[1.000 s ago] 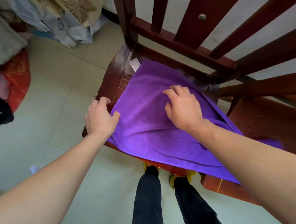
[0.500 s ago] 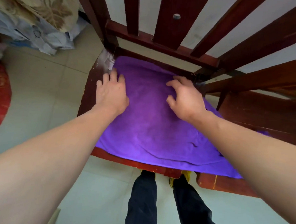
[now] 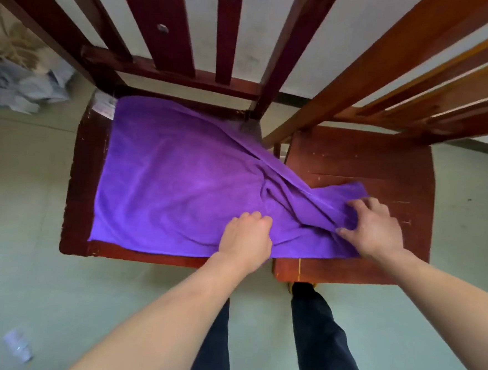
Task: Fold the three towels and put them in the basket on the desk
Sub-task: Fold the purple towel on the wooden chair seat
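Two dark red wooden chairs side by side on a pale tiled floor (image 3: 20, 192): left chair (image 3: 81, 179), right chair (image 3: 383, 160). Purple towel (image 3: 174, 180) spread over the left chair's seat, its right end bridging the gap onto the right chair's seat, creased there. Left hand (image 3: 246, 240) curled knuckles-up on the towel's near edge; whether it grips cloth cannot be told. Right hand (image 3: 371, 227) pinches bunched towel on the right seat. Hands apart. Dark trouser legs (image 3: 321, 349) below.
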Motion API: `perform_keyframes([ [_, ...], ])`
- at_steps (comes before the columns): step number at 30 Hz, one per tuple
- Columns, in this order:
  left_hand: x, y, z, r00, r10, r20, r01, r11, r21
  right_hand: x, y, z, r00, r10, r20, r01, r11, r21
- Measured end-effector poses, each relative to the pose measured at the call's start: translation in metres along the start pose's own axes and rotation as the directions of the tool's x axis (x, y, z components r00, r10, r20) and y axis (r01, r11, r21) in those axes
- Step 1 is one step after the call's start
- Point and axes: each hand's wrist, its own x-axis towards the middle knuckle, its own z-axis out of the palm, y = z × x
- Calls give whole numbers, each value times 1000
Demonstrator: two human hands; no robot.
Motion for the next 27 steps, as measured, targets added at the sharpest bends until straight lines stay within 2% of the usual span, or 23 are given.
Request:
perform_keyframes([
  [2,1,38,24,996,46,76,-48,999,27,5,22,12,999,-20,-28,19,999,-48],
  [5,10,63,54,986,62,154,-68,997,35,13,32,8,988,-16,-151,46,978,201],
  [8,19,88,82,983,-5,183,-8,998,66,25,56,-7,979,-124,-164,165,950,267],
  [10,25,99,95,985,-88,151,74,993,90,35,67,-15,968,-208,-144,239,936,258],
  [14,33,111,101,970,-230,77,228,973,31,43,74,-8,956,-288,44,281,952,121],
  [16,32,116,104,961,-267,72,267,964,22,45,77,8,959,-275,70,261,951,168],
  [18,29,118,106,954,-292,71,290,956,41,51,78,13,962,-249,116,201,926,320],
  [21,23,122,110,946,-319,63,316,947,49,69,83,-11,979,-145,146,29,799,601],
  [24,20,127,111,937,-349,35,348,937,38,105,89,-50,1000,13,23,-27,599,801],
  [26,21,129,112,931,-362,37,361,932,38,124,91,-72,993,92,-74,8,574,819],
  [27,22,130,112,927,-374,41,372,927,42,126,91,-78,990,83,-113,39,609,792],
])
